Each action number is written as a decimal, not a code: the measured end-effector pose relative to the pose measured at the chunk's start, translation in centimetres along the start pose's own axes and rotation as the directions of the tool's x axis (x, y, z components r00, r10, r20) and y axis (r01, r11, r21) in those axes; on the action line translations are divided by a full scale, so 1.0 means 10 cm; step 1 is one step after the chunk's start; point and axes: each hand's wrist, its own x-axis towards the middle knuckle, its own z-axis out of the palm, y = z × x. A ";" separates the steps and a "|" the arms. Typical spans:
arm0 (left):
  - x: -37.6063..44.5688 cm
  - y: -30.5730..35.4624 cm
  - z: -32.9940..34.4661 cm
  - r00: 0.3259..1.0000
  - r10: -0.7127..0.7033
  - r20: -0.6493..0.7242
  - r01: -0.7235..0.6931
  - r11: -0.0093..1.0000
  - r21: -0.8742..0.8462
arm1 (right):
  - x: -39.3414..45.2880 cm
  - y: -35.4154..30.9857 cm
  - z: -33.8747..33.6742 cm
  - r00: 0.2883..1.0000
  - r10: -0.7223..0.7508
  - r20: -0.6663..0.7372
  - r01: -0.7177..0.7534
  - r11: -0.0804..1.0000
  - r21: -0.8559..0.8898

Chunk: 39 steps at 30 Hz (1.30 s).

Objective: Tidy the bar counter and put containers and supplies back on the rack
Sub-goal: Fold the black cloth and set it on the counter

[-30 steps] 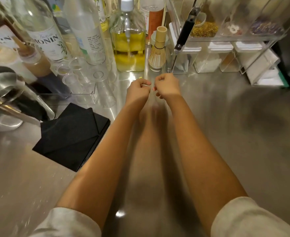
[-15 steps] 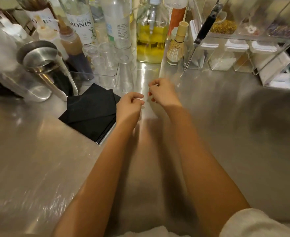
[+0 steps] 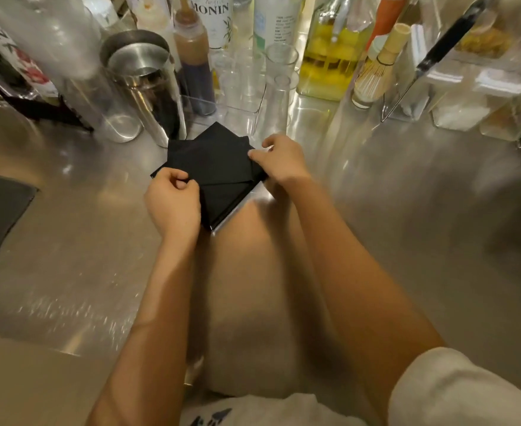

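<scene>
Your left hand [image 3: 173,200] pinches the near-left edge of the black napkin stack [image 3: 219,176]; your right hand [image 3: 279,158] pinches its far-right corner. The stack lies on the steel bench [image 3: 406,229], toward its far edge, just before the clear cups [image 3: 279,78] and metal shaker [image 3: 139,72].

- Counter [image 3: 406,241]: brushed steel, smooth, softly reflective;
- Napkins [image 3: 213,167]: matt black paper or cloth;
- Shaker [image 3: 142,78]: shiny polished metal;
- Whisk [image 3: 379,66]: pale bamboo;
- Cups [image 3: 279,84]: clear glossy plastic
</scene>
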 end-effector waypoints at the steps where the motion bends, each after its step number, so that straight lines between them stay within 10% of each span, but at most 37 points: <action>1: 0.04 -0.03 -0.02 1.000 -0.011 -0.014 0.011 1.000 0.007 | 0.01 -0.01 0.03 1.000 0.001 0.017 -0.001 1.000 -0.016; 16: 0.44 -0.05 -0.05 0.994 -0.044 0.103 0.035 0.995 0.095 | 0.25 0.07 0.20 0.994 0.073 0.077 -0.067 0.995 -0.078; 39: 0.28 0.16 0.31 0.940 -0.024 0.340 -0.051 0.976 0.209 | 0.02 0.50 0.00 0.967 0.242 -0.085 -0.150 0.803 0.576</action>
